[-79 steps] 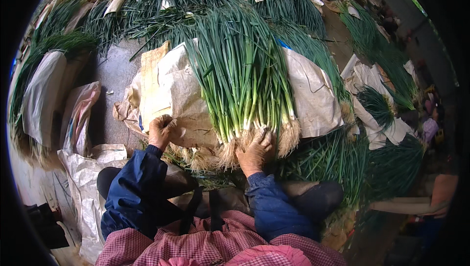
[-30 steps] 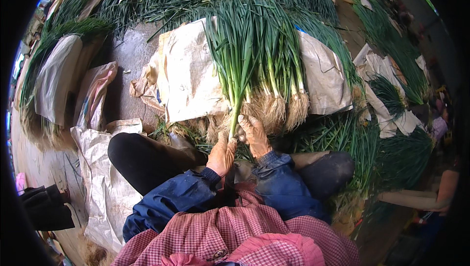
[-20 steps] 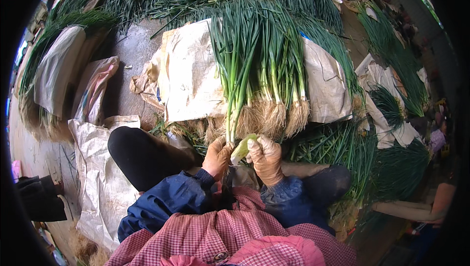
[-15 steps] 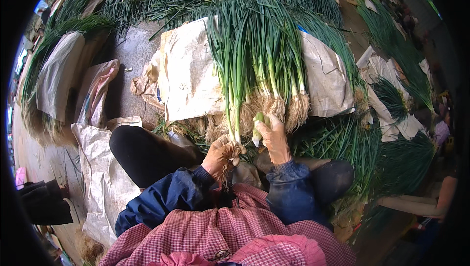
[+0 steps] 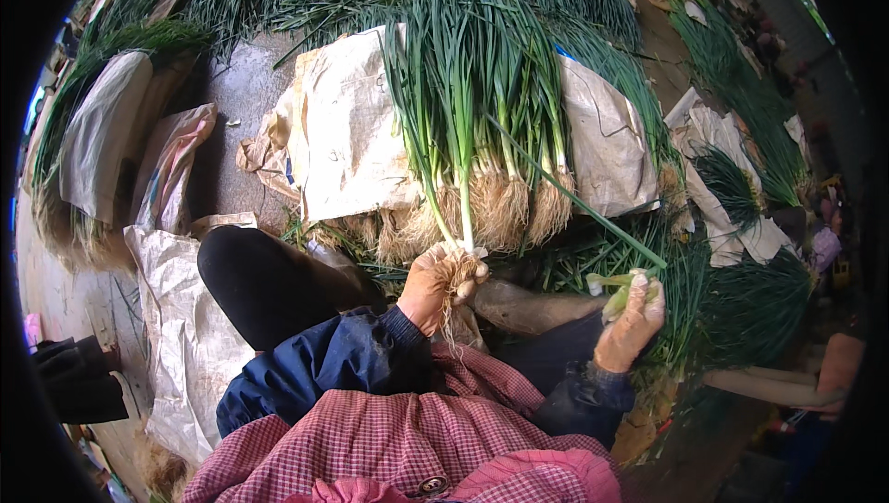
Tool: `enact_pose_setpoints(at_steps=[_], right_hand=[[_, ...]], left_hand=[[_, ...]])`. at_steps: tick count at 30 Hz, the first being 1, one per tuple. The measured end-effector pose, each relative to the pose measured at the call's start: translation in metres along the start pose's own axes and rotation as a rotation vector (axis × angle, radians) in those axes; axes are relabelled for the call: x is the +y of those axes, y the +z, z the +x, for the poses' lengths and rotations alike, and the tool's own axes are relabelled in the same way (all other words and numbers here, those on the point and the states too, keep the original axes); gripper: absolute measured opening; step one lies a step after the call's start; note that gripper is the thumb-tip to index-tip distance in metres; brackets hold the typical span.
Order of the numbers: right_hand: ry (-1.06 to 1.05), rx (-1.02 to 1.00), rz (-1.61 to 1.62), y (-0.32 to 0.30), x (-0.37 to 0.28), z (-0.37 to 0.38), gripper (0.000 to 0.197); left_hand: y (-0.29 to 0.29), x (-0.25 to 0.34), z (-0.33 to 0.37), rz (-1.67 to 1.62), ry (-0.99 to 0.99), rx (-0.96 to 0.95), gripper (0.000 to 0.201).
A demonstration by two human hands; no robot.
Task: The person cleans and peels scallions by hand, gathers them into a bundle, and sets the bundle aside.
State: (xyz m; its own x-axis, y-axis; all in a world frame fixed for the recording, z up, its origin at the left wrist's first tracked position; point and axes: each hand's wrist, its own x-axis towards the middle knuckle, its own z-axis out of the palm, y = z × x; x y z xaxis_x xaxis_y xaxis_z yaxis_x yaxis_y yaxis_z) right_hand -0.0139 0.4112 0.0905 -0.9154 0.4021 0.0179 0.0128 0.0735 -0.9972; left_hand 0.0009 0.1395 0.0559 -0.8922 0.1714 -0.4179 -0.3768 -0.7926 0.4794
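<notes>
Centrally, the left hand [image 5: 429,290] holds rooted green onions [image 5: 465,202].

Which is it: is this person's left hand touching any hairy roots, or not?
Touching. The head view shows the left hand closed around the root ends of green onions, with stringy roots lying against it.

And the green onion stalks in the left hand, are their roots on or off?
On: stringy roots spread from the white lower ends of the green onion stalks, at the left hand.
</notes>
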Motion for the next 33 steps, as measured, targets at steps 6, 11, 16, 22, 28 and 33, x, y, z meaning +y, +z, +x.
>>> enact_pose_setpoints(at_steps=[6, 11, 16, 22, 28, 33], right_hand=[[-0.438, 0.011, -0.892, 0.028, -0.032, 0.001, 0.034], [-0.195, -0.731, -0.716, 0.187, 0.013, -0.008, 0.032], [-0.028, -0.55, -0.111, 0.176, 0.054, -0.028, 0.014], [-0.198, -0.684, -0.571, 0.21, 0.02, -0.019, 0.022], [-0.391, -0.484, -0.316, 0.184, 0.059, -0.03, 0.012], [-0.023, -0.083, 0.281, 0.116, -0.018, -0.027, 0.026]], left_hand=[[-0.011, -0.016, -0.007, 0.12, 0.119, 0.056, 0.016], [-0.017, -0.026, -0.016, 0.346, 0.101, 0.009, 0.013], [-0.017, -0.011, -0.017, 0.185, 0.091, 0.163, 0.012], [-0.041, -0.022, -0.015, 0.477, 0.134, 0.033, 0.016], [-0.025, -0.018, -0.01, 0.18, 0.096, 0.09, 0.007], [-0.04, -0.009, -0.011, 0.159, 0.056, 0.073, 0.014]])
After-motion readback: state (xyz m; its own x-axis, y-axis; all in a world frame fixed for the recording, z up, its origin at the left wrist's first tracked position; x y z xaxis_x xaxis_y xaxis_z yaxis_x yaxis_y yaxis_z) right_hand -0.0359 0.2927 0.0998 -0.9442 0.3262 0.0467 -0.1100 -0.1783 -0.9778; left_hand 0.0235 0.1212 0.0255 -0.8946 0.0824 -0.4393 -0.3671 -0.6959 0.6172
